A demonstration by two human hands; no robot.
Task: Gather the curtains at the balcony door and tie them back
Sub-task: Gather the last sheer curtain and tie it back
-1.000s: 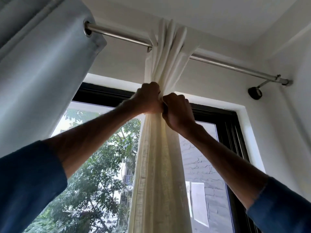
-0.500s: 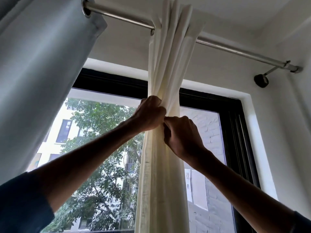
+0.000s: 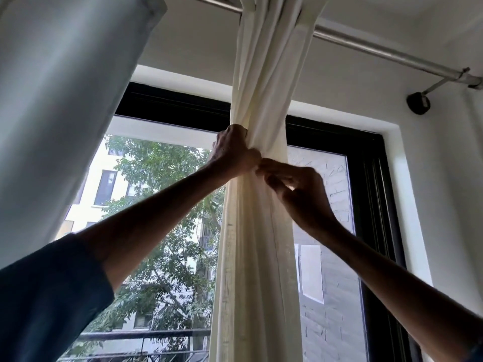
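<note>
Where the cream curtain [image 3: 257,257] hangs bunched from the rod [image 3: 379,52], left hand [image 3: 234,152] clenches round the bundle to hold its folds together — right hand [image 3: 300,197] pinches fabric just below, likely starting the tie.

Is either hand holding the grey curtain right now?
No, both the left hand and right hand hold the cream curtain; the grey curtain hangs untouched.

Right hand [image 3: 300,194] lower on the cream curtain [image 3: 256,257], full grip now a fingertip pinch.
</note>
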